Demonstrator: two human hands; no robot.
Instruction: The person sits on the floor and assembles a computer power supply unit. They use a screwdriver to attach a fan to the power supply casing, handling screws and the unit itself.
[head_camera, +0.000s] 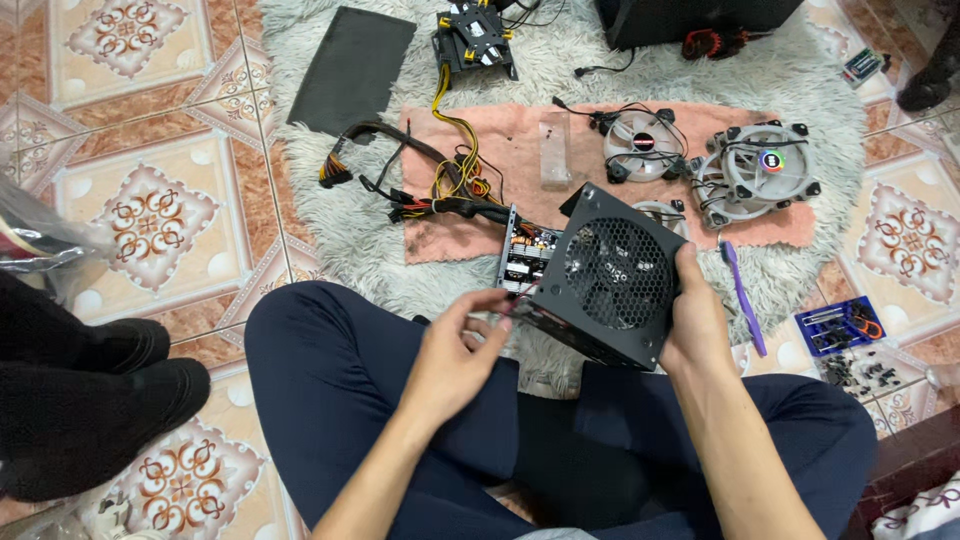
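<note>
Shaggy grey rug spreads out ahead of both hands, w/ pink cloth on it. Black PSU cover w/ round fan grille sits tilted betw. the hands, over the lap. Right hand grips its right edge, fingers wrapped. White case fans lie beyond right hand. Cable bundle beyond left hand. Left hand pinches narrow at cover's lower-left corner, by the wires. Purple toothbrush just right of right hand.
</note>
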